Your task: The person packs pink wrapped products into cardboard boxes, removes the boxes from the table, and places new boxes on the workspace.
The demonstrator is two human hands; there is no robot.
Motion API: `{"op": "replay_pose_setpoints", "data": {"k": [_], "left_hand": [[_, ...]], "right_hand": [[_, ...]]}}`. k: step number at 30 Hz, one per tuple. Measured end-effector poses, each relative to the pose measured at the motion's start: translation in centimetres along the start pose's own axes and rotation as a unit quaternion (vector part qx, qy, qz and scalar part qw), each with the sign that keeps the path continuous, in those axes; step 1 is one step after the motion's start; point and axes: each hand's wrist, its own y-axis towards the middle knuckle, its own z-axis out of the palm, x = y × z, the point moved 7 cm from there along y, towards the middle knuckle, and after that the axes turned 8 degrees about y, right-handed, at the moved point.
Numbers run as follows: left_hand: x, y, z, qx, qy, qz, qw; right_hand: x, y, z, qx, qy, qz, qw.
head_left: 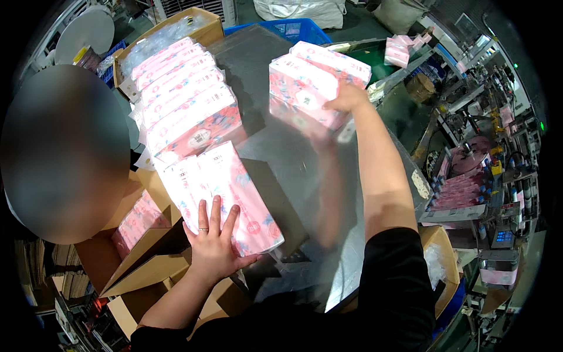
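Two pink-and-white flowered packs of tissues (pixel 246 202) lie side by side at the near left of a grey metal table. My left hand (pixel 214 240) rests on them, fingers stretched out and spread, a ring on one finger. Farther right, my right hand (pixel 350 97) is closed on the near right end of another pair of tissue packs (pixel 302 79), thumb on the front pack. Part of its grip is hidden behind the packs. A row of several like packs (pixel 190 111) stands at the far left, close beyond the packs under my left hand.
The metal table (pixel 305 176) fills the middle. Open cardboard boxes (pixel 143 267) stand below its left edge, one holding pink packs. A blue crate (pixel 299 28) is behind the far edge. Machinery (pixel 469 146) with pink packs lines the right. A blurred patch covers the left.
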Motion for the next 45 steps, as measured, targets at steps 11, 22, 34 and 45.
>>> {"op": "replay_pose_setpoints", "data": {"k": [11,22,34,45], "left_hand": [[-0.6,0.2,0.7,0.05,-0.014,-0.067,0.996],[-1.8,-1.5,-1.5,-0.032,0.011,-0.03,0.999],[-2.2,-2.7,-0.8,0.029,-0.024,-0.025,0.999],[-0.8,-7.4,-1.0,-0.004,-0.053,-0.031,0.998]], "right_hand": [[7.6,-10.1,0.0,-0.122,0.117,-0.245,0.955],[1.2,6.0,-0.7,-0.05,-0.019,-0.011,0.998],[4.9,-14.1,4.3,0.081,0.098,-0.257,0.958],[7.3,-5.4,4.2,0.022,0.186,0.165,0.968]]}}
